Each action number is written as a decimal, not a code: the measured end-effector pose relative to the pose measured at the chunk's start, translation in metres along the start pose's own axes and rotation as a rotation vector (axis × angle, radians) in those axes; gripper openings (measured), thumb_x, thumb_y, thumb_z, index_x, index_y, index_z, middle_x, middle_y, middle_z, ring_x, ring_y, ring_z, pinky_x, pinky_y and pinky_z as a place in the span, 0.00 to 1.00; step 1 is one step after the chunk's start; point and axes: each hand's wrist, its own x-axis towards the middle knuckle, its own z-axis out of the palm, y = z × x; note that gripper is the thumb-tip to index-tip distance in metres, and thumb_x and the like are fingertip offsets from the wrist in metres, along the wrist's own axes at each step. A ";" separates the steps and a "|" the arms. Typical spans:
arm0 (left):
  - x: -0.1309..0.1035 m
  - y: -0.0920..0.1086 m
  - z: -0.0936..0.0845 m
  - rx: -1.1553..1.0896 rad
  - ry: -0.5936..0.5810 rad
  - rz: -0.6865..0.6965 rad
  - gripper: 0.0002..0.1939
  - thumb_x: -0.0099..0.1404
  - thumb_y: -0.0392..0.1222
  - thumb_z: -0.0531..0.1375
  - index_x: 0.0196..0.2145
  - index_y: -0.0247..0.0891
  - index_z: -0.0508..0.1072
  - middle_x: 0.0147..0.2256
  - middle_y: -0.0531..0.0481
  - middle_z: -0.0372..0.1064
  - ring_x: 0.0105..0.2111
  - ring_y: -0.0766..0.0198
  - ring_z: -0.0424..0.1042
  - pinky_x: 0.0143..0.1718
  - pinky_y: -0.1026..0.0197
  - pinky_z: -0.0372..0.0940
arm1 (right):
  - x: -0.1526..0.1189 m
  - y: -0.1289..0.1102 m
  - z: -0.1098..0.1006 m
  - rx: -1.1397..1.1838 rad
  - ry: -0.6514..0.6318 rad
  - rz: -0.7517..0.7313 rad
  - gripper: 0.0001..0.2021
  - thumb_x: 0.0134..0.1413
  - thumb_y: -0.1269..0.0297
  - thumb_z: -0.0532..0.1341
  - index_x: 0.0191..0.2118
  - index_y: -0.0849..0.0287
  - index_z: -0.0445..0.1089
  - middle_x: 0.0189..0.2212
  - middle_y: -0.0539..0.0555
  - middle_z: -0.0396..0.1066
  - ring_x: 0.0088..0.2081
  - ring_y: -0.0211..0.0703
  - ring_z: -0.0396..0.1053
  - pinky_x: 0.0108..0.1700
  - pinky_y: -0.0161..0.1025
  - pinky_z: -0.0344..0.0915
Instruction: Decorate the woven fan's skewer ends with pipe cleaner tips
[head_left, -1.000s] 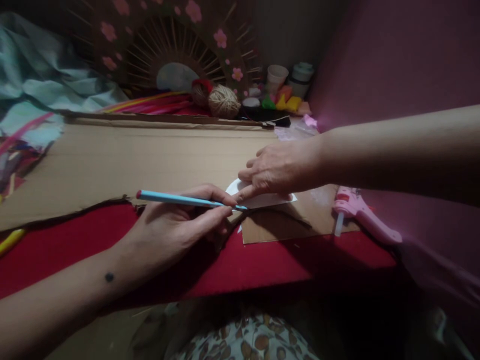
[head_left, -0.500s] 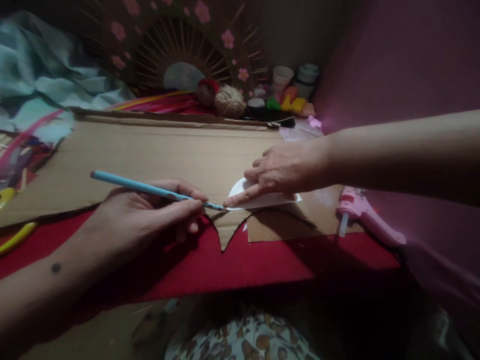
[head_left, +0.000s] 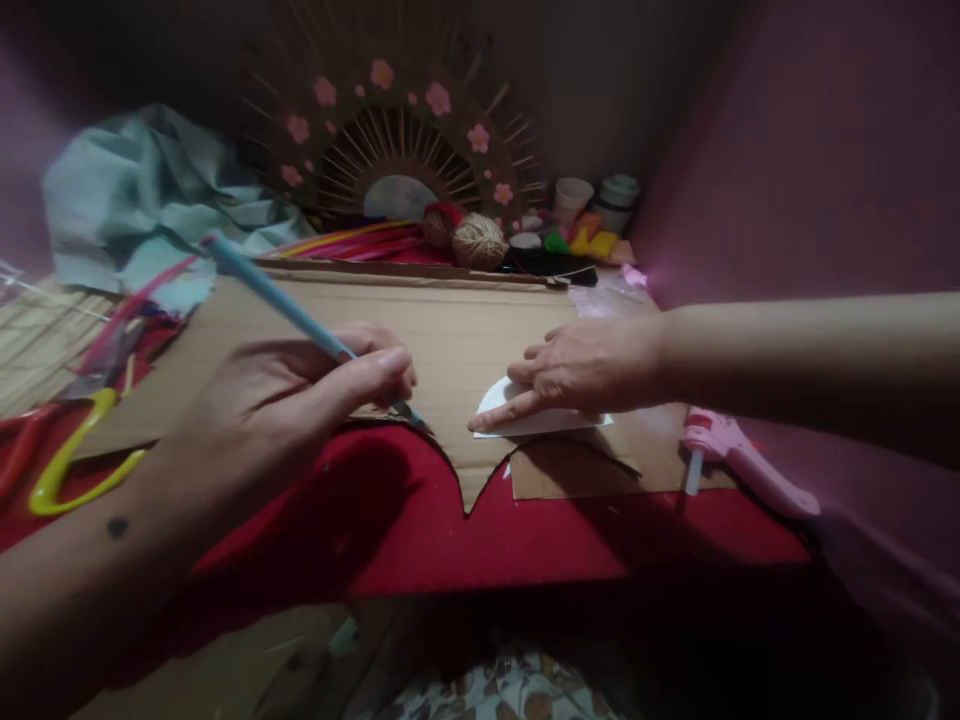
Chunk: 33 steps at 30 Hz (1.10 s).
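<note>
A light blue pencil (head_left: 281,305) is pinched in my left hand (head_left: 300,400), its tip low over the front edge of a large sheet of cardboard (head_left: 450,330). Whether the tip touches the cardboard I cannot tell. My right hand (head_left: 574,370) lies with fingers stretched out on a white half-round paper piece (head_left: 495,408), pressing it flat against the cardboard. Part of the paper is hidden under that hand. Just below, the cardboard's cut edge runs down to a sharp point over the red cloth.
A pink glue gun (head_left: 739,460) lies at the right, by the pink wall. Yellow- and red-handled scissors (head_left: 94,455) rest at the left. Behind the cardboard are a ball of twine (head_left: 480,241), a white cup (head_left: 572,200), a flowered fan (head_left: 397,140) and a pale cloth (head_left: 157,190).
The pencil tip has moved left, away from the paper's corner, and the pencil is tilted more steeply. My right hand still presses on the paper. The whole view has shifted slightly.
</note>
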 end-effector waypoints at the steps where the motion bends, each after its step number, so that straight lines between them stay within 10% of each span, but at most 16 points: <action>1: 0.005 0.004 0.001 -0.010 0.001 0.041 0.14 0.63 0.46 0.57 0.23 0.40 0.75 0.27 0.55 0.75 0.30 0.70 0.73 0.31 0.72 0.63 | -0.001 -0.003 -0.001 0.031 0.017 0.018 0.38 0.47 0.79 0.63 0.61 0.41 0.57 0.36 0.49 0.72 0.30 0.37 0.66 0.29 0.35 0.55; 11: 0.056 -0.007 0.034 -0.474 -0.169 -0.247 0.07 0.58 0.40 0.57 0.25 0.35 0.69 0.22 0.50 0.68 0.16 0.70 0.63 0.15 0.68 0.58 | -0.003 -0.023 -0.041 0.217 0.203 0.343 0.20 0.49 0.74 0.61 0.49 0.50 0.73 0.38 0.51 0.74 0.34 0.38 0.69 0.32 0.34 0.61; 17: 0.055 -0.039 0.037 -0.639 -0.226 -0.460 0.08 0.57 0.44 0.60 0.29 0.37 0.69 0.23 0.50 0.68 0.16 0.70 0.62 0.16 0.65 0.61 | -0.028 -0.060 0.002 0.227 0.369 0.661 0.44 0.42 0.46 0.67 0.64 0.59 0.54 0.46 0.63 0.69 0.44 0.55 0.67 0.40 0.47 0.67; 20: 0.054 -0.045 0.035 -0.620 -0.259 -0.459 0.10 0.56 0.46 0.61 0.28 0.36 0.69 0.18 0.51 0.65 0.15 0.69 0.62 0.15 0.66 0.60 | -0.031 -0.095 0.029 0.198 0.366 0.674 0.34 0.49 0.62 0.66 0.61 0.65 0.57 0.47 0.66 0.69 0.44 0.54 0.68 0.41 0.48 0.69; 24: 0.056 -0.044 0.035 -0.614 -0.264 -0.489 0.11 0.55 0.47 0.62 0.27 0.36 0.69 0.17 0.51 0.64 0.14 0.69 0.61 0.14 0.66 0.59 | -0.029 -0.139 0.056 0.018 0.764 0.627 0.18 0.57 0.78 0.50 0.50 0.72 0.68 0.47 0.70 0.71 0.50 0.55 0.68 0.48 0.52 0.68; 28: 0.057 -0.043 0.033 -0.703 -0.290 -0.469 0.10 0.54 0.44 0.63 0.25 0.35 0.70 0.19 0.51 0.65 0.13 0.74 0.57 0.12 0.70 0.53 | -0.019 -0.172 0.078 0.116 1.190 0.549 0.12 0.58 0.68 0.54 0.43 0.57 0.72 0.43 0.56 0.76 0.51 0.48 0.69 0.53 0.49 0.68; 33: 0.055 -0.043 0.032 -0.756 -0.419 -0.462 0.08 0.54 0.43 0.64 0.27 0.35 0.73 0.25 0.49 0.70 0.12 0.78 0.52 0.10 0.71 0.47 | -0.004 -0.183 0.090 0.156 1.331 0.596 0.10 0.49 0.63 0.64 0.40 0.52 0.74 0.40 0.56 0.77 0.47 0.50 0.72 0.44 0.45 0.73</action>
